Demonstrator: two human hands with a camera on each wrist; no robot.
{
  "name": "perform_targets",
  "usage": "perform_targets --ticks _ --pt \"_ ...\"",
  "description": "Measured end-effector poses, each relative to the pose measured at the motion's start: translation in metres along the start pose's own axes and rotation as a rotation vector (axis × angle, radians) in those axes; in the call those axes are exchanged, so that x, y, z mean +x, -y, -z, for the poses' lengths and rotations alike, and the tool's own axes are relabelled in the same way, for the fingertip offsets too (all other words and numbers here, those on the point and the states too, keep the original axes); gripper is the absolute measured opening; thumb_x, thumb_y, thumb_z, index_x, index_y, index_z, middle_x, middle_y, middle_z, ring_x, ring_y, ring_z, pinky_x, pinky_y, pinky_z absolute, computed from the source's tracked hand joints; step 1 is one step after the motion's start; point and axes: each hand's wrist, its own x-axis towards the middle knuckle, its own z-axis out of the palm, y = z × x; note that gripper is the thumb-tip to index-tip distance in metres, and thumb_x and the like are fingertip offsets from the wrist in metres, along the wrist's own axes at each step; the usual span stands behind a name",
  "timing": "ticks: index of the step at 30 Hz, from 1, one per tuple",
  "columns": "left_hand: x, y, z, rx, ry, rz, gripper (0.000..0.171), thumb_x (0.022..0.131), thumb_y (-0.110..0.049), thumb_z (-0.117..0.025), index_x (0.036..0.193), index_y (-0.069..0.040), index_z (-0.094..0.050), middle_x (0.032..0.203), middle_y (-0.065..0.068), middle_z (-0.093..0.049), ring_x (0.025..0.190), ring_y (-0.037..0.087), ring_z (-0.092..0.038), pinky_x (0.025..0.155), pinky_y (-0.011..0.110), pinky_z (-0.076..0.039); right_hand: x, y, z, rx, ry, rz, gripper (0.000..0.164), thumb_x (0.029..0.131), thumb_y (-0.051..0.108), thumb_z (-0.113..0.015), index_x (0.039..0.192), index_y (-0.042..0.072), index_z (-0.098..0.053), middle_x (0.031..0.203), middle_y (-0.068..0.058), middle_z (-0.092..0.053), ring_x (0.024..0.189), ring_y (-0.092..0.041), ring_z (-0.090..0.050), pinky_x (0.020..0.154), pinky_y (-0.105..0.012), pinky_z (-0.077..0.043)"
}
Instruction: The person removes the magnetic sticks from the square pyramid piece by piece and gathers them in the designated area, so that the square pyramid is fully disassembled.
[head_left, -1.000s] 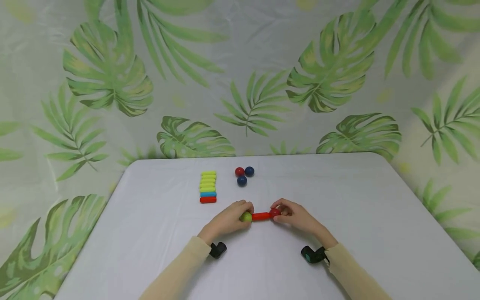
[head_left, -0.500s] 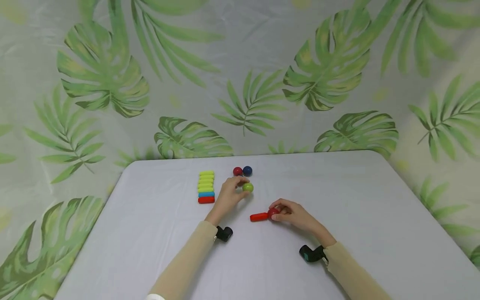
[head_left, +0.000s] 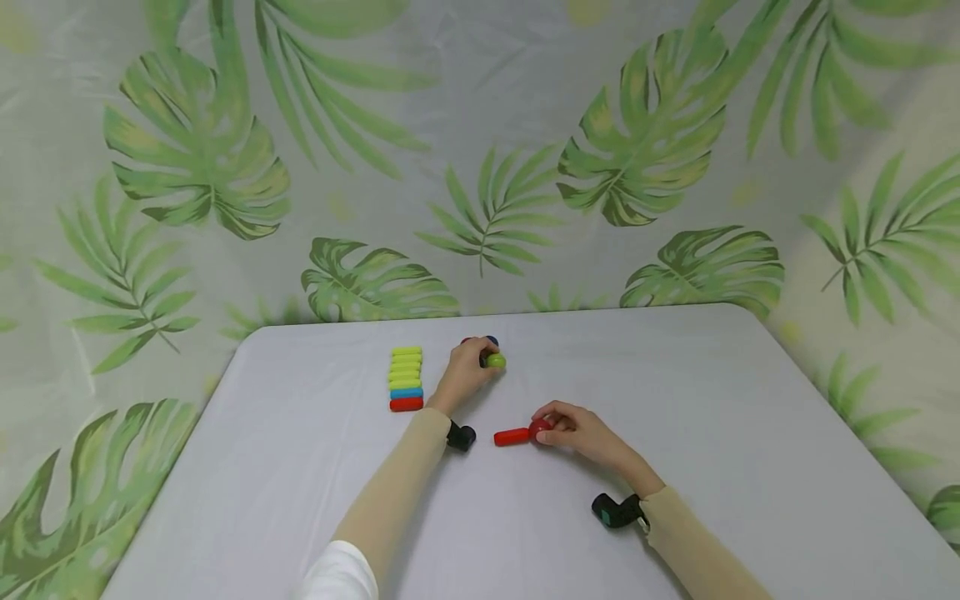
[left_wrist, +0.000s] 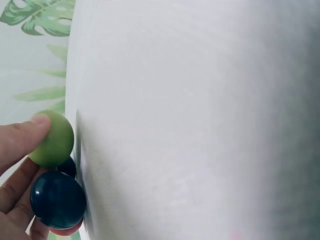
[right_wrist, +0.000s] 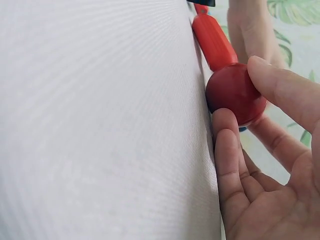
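My left hand pinches a light green ball with thumb and fingers, at the back middle of the table. In the left wrist view, a dark blue ball sits right beside the green one, near the curled fingers. Behind it show part of a second dark blue ball and a sliver of a red ball. Nearer the front, my right hand holds a dark red ball between thumb and fingers. A red stick lies end-on against that ball; whether they are joined I cannot tell.
Left of the left hand lies a neat row of short sticks: several yellow-green sticks, a blue stick and a red stick. The white table ends at a leaf-patterned cloth.
My left hand has taken the green ball off the red stick's left end and carried it back to the blue and red balls. My right hand still holds the dark red ball.
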Motion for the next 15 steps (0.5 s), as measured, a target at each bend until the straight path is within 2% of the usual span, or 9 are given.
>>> perform_targets --ticks 5,8,10,12,15 --pt "-0.002 -0.002 0.002 0.027 0.0 -0.005 0.027 0.084 -0.008 -0.074 0.107 -0.004 -0.063 0.106 0.008 -0.061 0.099 0.022 -0.056 0.09 0.034 -0.046 -0.008 0.022 0.003 0.025 0.008 0.003 0.027 0.091 0.011 -0.065 0.114 -0.002 -0.061 0.092 -0.01 -0.057 0.081 -0.027 -0.052 0.069 -0.031 -0.042" --pt "-0.009 -0.009 0.006 0.011 -0.035 -0.056 0.025 0.084 -0.006 -0.073 0.106 -0.003 -0.062 0.105 0.01 -0.059 0.099 0.026 -0.056 0.089 0.036 -0.045 -0.01 0.027 0.004 0.019 0.014 0.005 0.027 0.092 0.012 -0.064 0.115 -0.002 -0.061 0.093 -0.009 -0.057 0.081 -0.025 -0.052 0.07 -0.03 -0.043" --pt "-0.018 -0.015 0.007 -0.018 -0.008 -0.097 0.024 0.084 -0.005 -0.073 0.105 -0.001 -0.062 0.104 0.012 -0.059 0.098 0.028 -0.056 0.088 0.037 -0.045 -0.011 0.028 0.004 0.01 0.017 0.004 0.027 0.092 0.012 -0.064 0.115 -0.002 -0.061 0.093 -0.009 -0.058 0.082 -0.024 -0.052 0.07 -0.03 -0.043" --pt "-0.03 -0.022 0.007 -0.047 0.11 -0.121 0.022 0.085 -0.005 -0.072 0.104 -0.002 -0.061 0.101 0.01 -0.059 0.095 0.026 -0.056 0.086 0.035 -0.047 -0.011 0.027 0.003 0.003 0.018 0.002 0.027 0.092 0.012 -0.064 0.115 -0.002 -0.061 0.093 -0.01 -0.058 0.082 -0.025 -0.053 0.071 -0.031 -0.043" --pt "-0.049 -0.033 0.003 -0.029 0.374 -0.106 0.022 0.086 -0.009 -0.072 0.104 -0.007 -0.061 0.095 0.002 -0.06 0.089 0.018 -0.056 0.08 0.027 -0.048 -0.008 0.021 0.001 -0.006 0.01 0.002 0.026 0.092 0.012 -0.064 0.114 -0.002 -0.06 0.092 -0.01 -0.059 0.082 -0.026 -0.053 0.071 -0.033 -0.044"
